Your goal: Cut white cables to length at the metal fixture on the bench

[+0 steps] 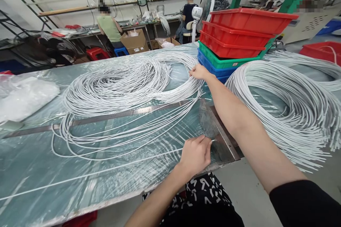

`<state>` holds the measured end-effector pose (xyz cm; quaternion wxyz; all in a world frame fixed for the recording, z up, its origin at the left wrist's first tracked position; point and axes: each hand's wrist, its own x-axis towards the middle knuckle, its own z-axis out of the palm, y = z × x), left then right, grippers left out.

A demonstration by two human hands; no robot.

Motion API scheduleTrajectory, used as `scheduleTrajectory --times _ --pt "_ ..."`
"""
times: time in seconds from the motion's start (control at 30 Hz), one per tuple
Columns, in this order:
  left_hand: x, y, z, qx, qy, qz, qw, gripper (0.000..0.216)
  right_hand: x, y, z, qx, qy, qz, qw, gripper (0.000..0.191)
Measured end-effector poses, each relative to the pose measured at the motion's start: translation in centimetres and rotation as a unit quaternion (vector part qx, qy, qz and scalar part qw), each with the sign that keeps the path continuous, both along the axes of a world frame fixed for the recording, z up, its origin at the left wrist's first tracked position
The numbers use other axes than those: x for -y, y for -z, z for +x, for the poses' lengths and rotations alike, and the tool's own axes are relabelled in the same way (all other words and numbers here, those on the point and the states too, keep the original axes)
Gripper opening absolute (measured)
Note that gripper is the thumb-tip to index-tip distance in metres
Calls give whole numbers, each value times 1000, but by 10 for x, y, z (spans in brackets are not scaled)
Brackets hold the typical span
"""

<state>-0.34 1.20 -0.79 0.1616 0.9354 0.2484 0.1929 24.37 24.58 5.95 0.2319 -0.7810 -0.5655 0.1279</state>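
Work looks part-way through. A single white cable (106, 170) lies fairly straight across the near side of the film-covered table (39, 156); left hand (195, 154) has its fingers closed on it, short end poking out toward a metal strip (220, 129). Right hand (198, 72) reaches to the right edge of the large cable coil (117, 81), fingers bunched; cannot tell whether they grip a strand. Looped loose strands (154, 127) lie between coil and straight cable, partly over a steel ruler (144, 110). The big coil suggests plenty left; the thick cable bundle (301, 92) at right, many ends together, may be finished lengths.

Unclear: straight cable's left end runs out of frame; left palm hidden; right fingertips blend into white strands; bundle count unreadable.
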Motion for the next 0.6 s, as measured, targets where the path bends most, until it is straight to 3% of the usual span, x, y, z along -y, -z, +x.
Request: scheduleTrajectory --times 0.6 --pt "-2 -2 0 -7 11 25 1000 21 -3 6 1 7 -13 4 1000 19"
